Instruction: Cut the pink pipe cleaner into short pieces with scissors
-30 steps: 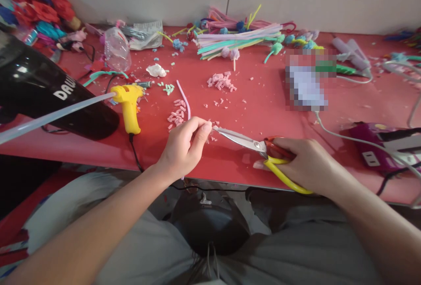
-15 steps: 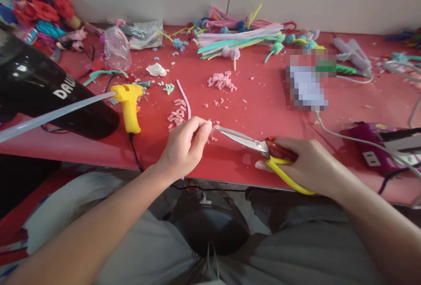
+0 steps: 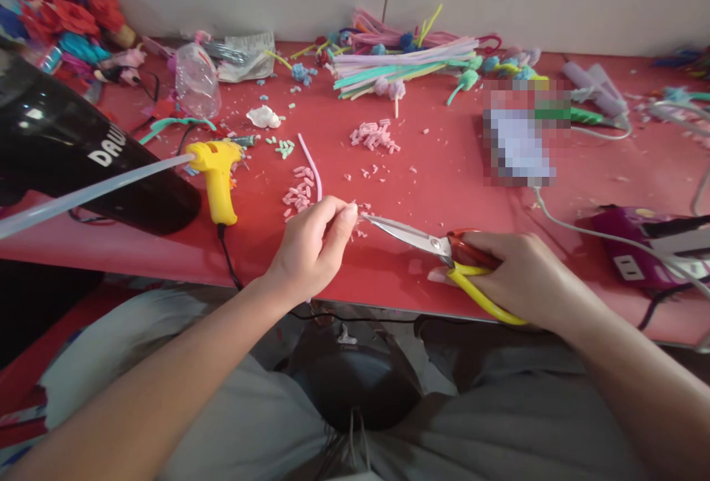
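Note:
Thumb and forefinger of my left hand (image 3: 319, 244) are pinched together. A pink pipe cleaner (image 3: 312, 163) shows above this closed hand, and a bit of it below; its middle is hidden by the hand. My right hand (image 3: 515, 274) grips scissors (image 3: 413, 235) with red and yellow handles. Their blades look nearly closed, with the tips just right of my left fingertips. Short pink pieces (image 3: 299, 191) lie beyond my left hand, and another pink pile (image 3: 374, 137) sits farther back. Tiny pink scraps are scattered around the blade tips.
A yellow glue gun (image 3: 219, 181) with a long glue stick lies left, near a black tumbler (image 3: 111, 148). Bundled pipe cleaners (image 3: 404, 70) lie along the wall. At right are a pixelated device with a cable (image 3: 577, 226) and a purple power strip (image 3: 626, 251).
Almost nothing differs. My right hand and the scissors' handles have shifted very slightly; my left hand keeps its pinch.

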Action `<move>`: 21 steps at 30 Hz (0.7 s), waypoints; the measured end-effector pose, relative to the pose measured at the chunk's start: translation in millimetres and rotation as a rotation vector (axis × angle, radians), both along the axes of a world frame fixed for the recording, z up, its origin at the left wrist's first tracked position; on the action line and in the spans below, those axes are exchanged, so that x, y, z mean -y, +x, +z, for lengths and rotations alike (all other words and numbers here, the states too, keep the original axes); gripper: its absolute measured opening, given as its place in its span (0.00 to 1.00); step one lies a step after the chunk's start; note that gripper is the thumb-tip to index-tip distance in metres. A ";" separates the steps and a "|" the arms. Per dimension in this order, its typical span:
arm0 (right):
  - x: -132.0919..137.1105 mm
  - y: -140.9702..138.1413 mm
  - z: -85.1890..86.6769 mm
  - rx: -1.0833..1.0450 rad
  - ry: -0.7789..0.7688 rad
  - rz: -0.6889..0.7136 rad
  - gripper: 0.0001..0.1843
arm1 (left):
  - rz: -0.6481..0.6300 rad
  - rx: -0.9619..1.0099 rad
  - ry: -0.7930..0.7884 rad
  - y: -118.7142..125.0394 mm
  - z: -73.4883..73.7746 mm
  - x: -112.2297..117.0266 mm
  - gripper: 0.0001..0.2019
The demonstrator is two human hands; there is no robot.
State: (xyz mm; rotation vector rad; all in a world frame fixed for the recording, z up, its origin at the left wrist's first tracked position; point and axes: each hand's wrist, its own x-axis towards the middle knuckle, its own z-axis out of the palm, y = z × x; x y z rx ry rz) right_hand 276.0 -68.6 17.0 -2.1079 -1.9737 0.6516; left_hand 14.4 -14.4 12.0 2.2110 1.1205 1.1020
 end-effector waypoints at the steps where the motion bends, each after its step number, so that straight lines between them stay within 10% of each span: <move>1: 0.3 0.1 0.1 -0.010 0.004 0.002 0.35 | -0.001 -0.001 0.000 0.1 0.4 0.1 0.12; 21: 0.2 1.8 0.1 0.006 -0.005 0.028 0.36 | -0.025 -0.003 -0.030 0.4 0.6 -0.1 0.14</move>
